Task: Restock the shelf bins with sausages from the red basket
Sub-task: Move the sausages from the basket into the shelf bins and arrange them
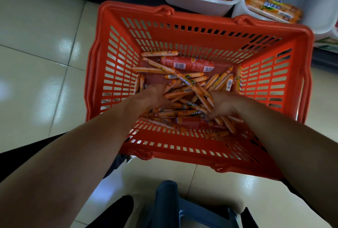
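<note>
Basically both hands are down inside the red basket (182, 32), which sits on the tiled floor (36, 67) just in front of the white shelf bins (192, 4). Left hand (152, 98) is sunk into the left side of the pile of thin orange sausages (184, 89), its fingertips hidden under them, so I cannot tell the grip. Right hand (224, 105) is at the right side of the pile, fingers among the sticks and blurred; cannot tell whether it holds any. One fat red sausage (186, 64) lies across the far end of the basket bottom, and another fat one sits at the near end, partly under the thin ones. The bin right behind the basket holds fat red sausages; the bin to its right holds a flat pack of orange sausages (272, 7). Blue-grey stool (172, 204) at the bottom edge, near the basket
</note>
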`<state>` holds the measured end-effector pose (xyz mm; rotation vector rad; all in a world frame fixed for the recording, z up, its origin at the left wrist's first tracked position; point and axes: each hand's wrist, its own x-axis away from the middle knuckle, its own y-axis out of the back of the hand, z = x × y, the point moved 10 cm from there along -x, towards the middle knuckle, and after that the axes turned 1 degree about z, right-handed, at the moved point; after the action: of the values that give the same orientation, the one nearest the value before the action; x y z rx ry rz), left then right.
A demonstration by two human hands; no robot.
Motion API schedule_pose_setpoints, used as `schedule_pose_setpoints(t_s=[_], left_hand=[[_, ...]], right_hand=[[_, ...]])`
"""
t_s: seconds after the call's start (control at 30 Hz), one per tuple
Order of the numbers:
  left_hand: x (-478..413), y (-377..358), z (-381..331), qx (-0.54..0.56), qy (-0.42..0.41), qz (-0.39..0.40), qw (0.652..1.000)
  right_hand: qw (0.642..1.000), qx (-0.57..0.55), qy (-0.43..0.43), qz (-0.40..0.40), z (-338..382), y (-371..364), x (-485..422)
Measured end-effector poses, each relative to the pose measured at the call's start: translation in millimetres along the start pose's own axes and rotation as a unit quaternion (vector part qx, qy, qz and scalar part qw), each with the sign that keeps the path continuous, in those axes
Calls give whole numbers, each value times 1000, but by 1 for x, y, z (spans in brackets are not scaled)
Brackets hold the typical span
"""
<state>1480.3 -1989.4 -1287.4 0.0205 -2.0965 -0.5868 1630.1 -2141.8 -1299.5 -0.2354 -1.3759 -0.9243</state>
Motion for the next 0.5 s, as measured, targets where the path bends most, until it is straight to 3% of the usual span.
schedule_pose_setpoints(t_s=[0.27,0.5], left_hand=[[8,-4,7,51,24,-8,998],[46,43,-16,65,-3,-38,997]], right_hand=[[978,-188,-18,-90,-9,-7,9],[977,-168,6,-129,7,41,41]])
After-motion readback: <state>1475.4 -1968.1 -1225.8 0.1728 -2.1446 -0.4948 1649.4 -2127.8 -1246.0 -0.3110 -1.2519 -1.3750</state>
